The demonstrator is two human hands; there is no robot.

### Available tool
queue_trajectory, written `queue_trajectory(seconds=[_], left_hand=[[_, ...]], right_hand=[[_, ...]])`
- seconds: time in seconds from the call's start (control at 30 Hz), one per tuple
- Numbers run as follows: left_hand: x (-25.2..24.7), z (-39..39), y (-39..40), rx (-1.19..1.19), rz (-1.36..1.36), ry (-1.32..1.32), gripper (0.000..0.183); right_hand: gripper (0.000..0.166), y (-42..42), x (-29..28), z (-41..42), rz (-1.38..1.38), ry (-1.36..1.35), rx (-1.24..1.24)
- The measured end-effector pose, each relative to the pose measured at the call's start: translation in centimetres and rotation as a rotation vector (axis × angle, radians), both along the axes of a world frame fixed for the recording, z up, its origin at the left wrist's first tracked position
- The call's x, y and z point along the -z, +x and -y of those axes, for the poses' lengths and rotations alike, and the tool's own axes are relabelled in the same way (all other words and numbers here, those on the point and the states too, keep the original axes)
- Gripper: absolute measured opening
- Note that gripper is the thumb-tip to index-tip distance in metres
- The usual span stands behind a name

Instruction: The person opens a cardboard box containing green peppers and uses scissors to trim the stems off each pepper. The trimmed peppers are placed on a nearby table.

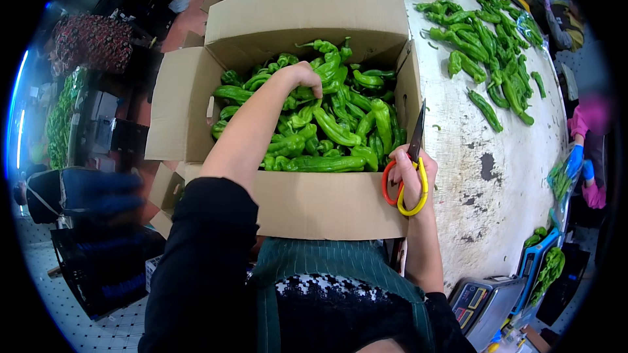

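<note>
An open cardboard box filled with long green peppers stands directly before me. My left hand reaches into it, bent at the wrist, with its fingers down among the peppers. The forearm and the back of the hand hide part of the fingers, so whether they grip a pepper is unclear. Over the box's right near corner, my right hand holds a pair of scissors with one red and one yellow handle loop. Their dark blades are together and point away from me.
On the worn white table to the right lies a pile of green peppers. Digital scales stand at its near right end. Across it, a person's blue-gloved hands hold bagged greens. Black crates and other people are at the left.
</note>
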State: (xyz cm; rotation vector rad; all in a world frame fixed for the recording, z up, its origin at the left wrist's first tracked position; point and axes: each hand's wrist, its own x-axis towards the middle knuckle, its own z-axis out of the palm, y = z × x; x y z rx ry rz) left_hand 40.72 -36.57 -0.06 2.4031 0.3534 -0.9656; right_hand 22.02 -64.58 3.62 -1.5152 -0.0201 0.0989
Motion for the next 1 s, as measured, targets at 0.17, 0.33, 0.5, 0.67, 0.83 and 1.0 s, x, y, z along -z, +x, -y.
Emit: queue_trajectory(seconds=[0.17, 0.33, 0.5, 0.67, 0.83, 1.0], left_hand=[[-0.9, 0.2, 1.2, 0.142, -0.037, 0.006, 0.085], [2.1, -2.1, 1.3, 0.069, -0.039, -0.278, 0.055], [3.7, -3.1, 0.4, 0.059, 0.137, -0.253, 0.052], [-3.1, 0.7, -4.2, 0.192, 0.412, 0.188, 0.044], [-7.1, 2.7, -8.9, 0.469, 0.835, 0.595, 0.031], [-8.1, 4.2, -10.2, 0.56, 1.125, 0.582, 0.013]], right_hand=[[0.018, -0.2, 0.3, 0.3, 0.005, 0.024, 0.005], [0.016, -0.3, 0.5, 0.4, -0.026, 0.007, -0.021], [0.02, -0.1, 0.1, 0.6, -0.019, 0.008, -0.116], [0.027, 0.2, -2.3, 0.9, -0.133, 0.153, -0.282], [0.03, 1.5, -5.8, -0.8, -0.301, 0.06, -0.476], [0.039, 3.1, -4.7, -3.2, -0.263, 0.109, -0.439]])
